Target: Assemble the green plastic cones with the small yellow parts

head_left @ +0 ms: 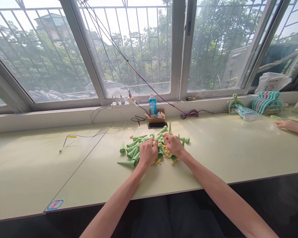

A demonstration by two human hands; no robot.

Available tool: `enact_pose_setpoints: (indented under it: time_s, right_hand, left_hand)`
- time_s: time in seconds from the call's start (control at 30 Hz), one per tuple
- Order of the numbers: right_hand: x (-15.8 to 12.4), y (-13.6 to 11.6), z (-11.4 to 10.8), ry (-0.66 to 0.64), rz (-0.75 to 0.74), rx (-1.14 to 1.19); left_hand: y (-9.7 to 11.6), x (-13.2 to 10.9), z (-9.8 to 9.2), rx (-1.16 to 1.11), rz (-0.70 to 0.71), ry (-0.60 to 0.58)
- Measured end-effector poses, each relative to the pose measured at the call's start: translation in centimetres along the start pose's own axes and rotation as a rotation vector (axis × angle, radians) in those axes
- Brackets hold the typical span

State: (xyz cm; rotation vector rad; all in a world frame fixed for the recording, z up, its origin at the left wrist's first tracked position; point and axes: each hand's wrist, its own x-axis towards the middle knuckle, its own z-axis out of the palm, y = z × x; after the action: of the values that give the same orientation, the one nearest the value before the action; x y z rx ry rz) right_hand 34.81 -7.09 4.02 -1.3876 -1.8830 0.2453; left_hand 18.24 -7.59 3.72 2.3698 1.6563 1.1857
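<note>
A pile of green cone-shaped plastic spikes (132, 152) with ribbed collars lies on the table in front of me. Small yellow T-shaped plastic pieces (167, 151) are heaped among them. Over the pile's middle is my left hand (148, 151), its fingers curled and its thumb close to a green spike; what it grips is hidden. My right hand (174, 144) is just right of it, fingertips bent together above the yellow pieces. Anything between those fingertips is too small to make out. One green spike (122, 147) stands upright at the pile's left.
Behind the pile are a black phone (157, 125), a small cardboard box (161, 119) and a blue-labelled bottle (152, 106). Cables (190, 114) trail along the sill. At right, another person's hand (285, 124) rests near bundled hangers (267, 102). The table's front edge (164, 195) is close to me.
</note>
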Motion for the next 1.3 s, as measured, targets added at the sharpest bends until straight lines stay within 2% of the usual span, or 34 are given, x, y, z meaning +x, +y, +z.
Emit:
enact_pose_setpoints:
  time_s: [0.33,0.53,0.77,1.3]
  right_hand:
    - [0.0,-0.1,0.0,-0.093,0.023,-0.142]
    - [0.0,0.1,-0.2,-0.109,-0.006,-0.091]
    - [-0.1,0.3,-1.0,-0.201,-0.028,-0.084]
    - [-0.2,0.0,-1.2,-0.282,0.028,-0.131]
  left_hand:
    - [0.0,0.3,-0.1,-0.237,-0.041,0.128]
    - [0.0,0.3,0.1,-0.27,-0.013,0.122]
    - [0.2,0.3,0.1,-0.272,-0.014,0.126]
    - [0.2,0.1,0.0,-0.282,-0.021,0.11]
